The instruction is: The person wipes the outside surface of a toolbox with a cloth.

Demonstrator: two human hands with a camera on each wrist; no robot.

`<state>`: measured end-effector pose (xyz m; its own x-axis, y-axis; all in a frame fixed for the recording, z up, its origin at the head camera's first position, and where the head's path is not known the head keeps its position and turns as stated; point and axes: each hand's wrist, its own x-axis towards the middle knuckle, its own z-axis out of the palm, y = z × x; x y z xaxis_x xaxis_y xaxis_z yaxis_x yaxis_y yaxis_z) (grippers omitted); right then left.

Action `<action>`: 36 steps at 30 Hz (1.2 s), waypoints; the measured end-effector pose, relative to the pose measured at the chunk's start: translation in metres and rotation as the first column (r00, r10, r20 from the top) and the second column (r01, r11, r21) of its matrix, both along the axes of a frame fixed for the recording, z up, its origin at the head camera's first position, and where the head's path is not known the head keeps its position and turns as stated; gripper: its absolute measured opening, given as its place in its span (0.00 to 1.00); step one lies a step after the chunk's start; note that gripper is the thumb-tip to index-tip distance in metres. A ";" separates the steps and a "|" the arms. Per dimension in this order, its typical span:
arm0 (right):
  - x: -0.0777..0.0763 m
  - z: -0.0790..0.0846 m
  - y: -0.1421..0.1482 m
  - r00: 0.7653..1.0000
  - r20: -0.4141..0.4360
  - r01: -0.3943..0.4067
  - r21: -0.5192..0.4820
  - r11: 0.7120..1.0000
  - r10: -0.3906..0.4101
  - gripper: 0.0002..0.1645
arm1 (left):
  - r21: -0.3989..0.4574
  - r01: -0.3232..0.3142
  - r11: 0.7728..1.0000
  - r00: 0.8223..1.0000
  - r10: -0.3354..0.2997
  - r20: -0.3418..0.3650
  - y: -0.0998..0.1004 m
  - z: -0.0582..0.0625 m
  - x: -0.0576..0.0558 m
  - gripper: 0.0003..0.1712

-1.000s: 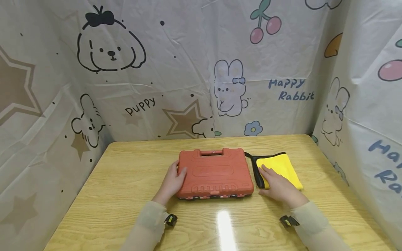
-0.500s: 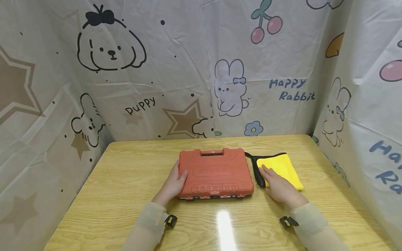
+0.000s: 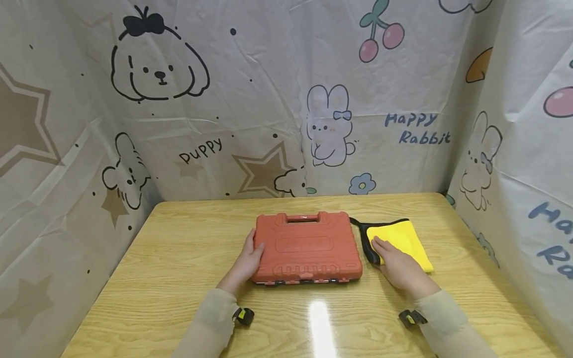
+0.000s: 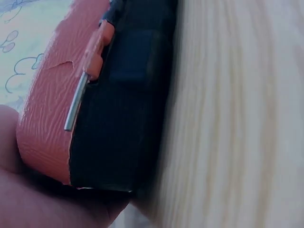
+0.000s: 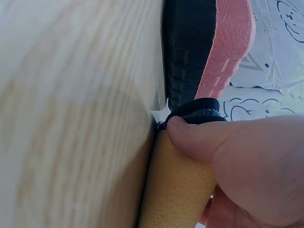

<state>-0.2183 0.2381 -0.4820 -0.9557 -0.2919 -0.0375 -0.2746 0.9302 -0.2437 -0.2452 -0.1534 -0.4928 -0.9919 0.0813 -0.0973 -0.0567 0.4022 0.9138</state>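
Two things are lying side by side on the table: one red case, one yellow cloth. The case is sitting flat about midway between the table's left and right edges, nearer the far edge. Its handle is facing that edge; lid is looking closed. The cloth is lying folded just right of it, toward the table's right edge, black trim facing the case; whether trim and case are touching, cannot tell.

Person's left hand is gripping the case's left side, thumb lying over the top, fingers mostly hiding behind the side. Person's right hand is pinching the cloth's near-left corner, thumb pressing by the trim in the right wrist view. Hands are sitting apart, case between.

Progress, judging from layout: both things are being held, so getting hold is counting as done. Opening the case and unfolding the cloth are looking undone; the case is resting on the table. Whether the cloth corner is lifting, cannot tell.

Further out: both wrists are wearing small black cameras; printed sheet is hanging beyond the far edge.
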 end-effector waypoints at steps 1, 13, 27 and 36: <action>0.000 0.000 0.000 1.000 -0.003 -0.001 0.002 1.000 0.001 0.39 | 0.017 -0.007 1.000 1.000 0.006 0.012 0.000 0.000 0.000 0.37; 0.001 -0.001 0.000 0.999 0.005 0.036 -0.048 0.998 -0.036 0.36 | 0.100 -0.075 0.992 0.996 0.069 0.063 0.000 -0.006 -0.001 0.35; 0.000 -0.001 0.007 1.000 -0.014 -0.018 -0.082 0.996 0.017 0.39 | 0.083 -0.078 0.994 0.994 0.070 0.088 -0.001 -0.006 0.000 0.35; -0.003 -0.003 0.008 1.000 -0.029 -0.011 -0.106 0.994 0.008 0.34 | 0.083 -0.073 0.994 0.994 0.066 0.083 -0.003 -0.007 -0.001 0.35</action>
<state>-0.2213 0.2459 -0.4847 -0.9532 -0.3016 0.0211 -0.2911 0.8968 -0.3332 -0.2458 -0.1560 -0.4993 -0.9847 0.0239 -0.1727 -0.1565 0.3151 0.9361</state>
